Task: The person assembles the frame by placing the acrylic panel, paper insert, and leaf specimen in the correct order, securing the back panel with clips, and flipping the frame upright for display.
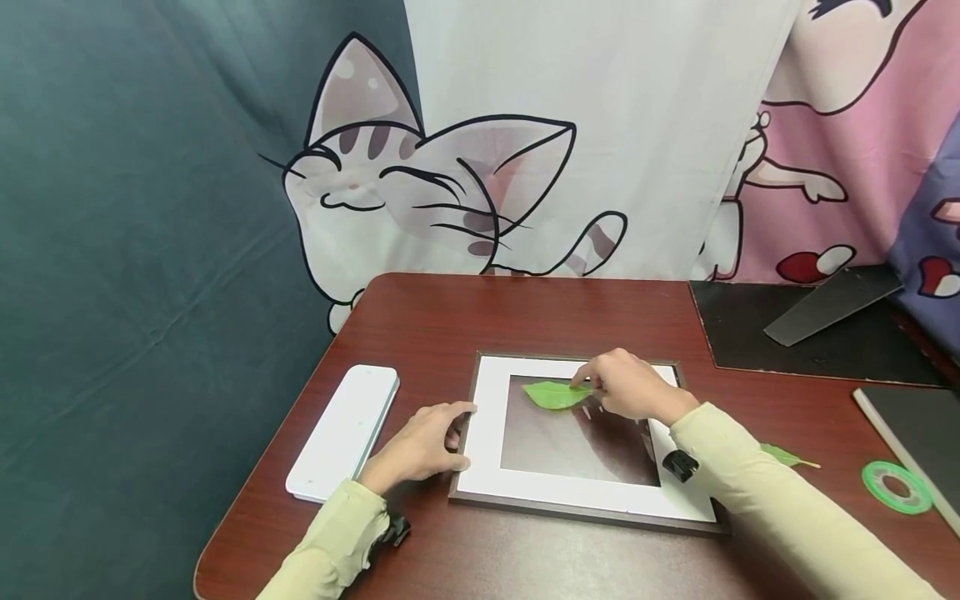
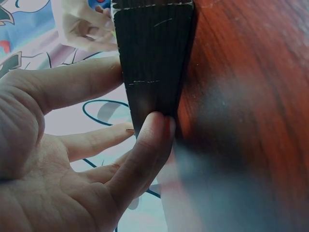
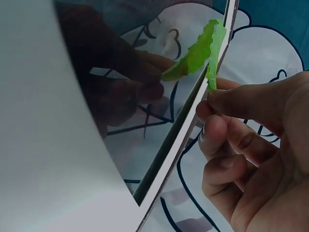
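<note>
A dark-edged picture frame with a white mat and a glossy dark centre lies on the table. My left hand grips its left side, thumb and fingers spread along that edge; in the left wrist view fingers touch the frame's dark side. Above the upper part of the dark centre, my right hand pinches a green leaf by its stem end between thumb and fingers. In the right wrist view the leaf points away from the fingertips, and the glossy surface mirrors leaf and hand.
A white rounded flat case lies left of the left hand. Another green leaf, partly behind the right sleeve, and a green tape roll lie on the right. Dark flat panels stand farther right, before printed curtains.
</note>
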`<control>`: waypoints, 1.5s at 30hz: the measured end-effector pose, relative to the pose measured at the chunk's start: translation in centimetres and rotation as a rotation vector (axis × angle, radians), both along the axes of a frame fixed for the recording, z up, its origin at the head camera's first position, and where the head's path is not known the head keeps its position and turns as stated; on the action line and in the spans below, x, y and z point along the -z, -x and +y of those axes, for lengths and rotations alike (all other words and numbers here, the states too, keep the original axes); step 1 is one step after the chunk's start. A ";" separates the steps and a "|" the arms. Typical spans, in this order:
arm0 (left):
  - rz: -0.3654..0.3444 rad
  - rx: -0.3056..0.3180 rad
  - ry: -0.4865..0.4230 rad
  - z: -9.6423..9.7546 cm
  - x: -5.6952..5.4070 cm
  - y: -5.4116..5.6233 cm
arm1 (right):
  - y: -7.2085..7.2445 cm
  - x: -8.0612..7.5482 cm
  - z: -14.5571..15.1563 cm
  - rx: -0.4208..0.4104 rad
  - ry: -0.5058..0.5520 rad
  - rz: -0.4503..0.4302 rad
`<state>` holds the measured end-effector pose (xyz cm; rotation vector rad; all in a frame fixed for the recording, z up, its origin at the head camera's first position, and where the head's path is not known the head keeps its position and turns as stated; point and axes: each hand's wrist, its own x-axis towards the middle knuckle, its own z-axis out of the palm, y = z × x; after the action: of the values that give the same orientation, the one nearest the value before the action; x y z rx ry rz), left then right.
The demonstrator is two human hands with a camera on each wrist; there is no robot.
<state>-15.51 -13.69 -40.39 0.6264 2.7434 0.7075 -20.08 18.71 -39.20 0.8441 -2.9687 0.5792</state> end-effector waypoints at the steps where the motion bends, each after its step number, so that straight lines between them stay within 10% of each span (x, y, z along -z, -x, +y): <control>1: -0.001 -0.001 0.000 0.0 0.0 0.0 | 0.0 0.0 -0.1 -0.007 0.004 0.002; 27: 0.009 0.002 -0.016 -0.2 0.1 0.1 | -0.2 -0.7 1.0 0.032 0.003 0.006; 45: -0.020 0.000 -0.027 -0.2 -0.2 0.1 | -6.2 -2.0 16.9 0.066 -0.034 0.241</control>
<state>-15.62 -13.93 -40.22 0.6217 2.7203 0.7473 -13.86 35.62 -37.23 0.7553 -2.7817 0.3944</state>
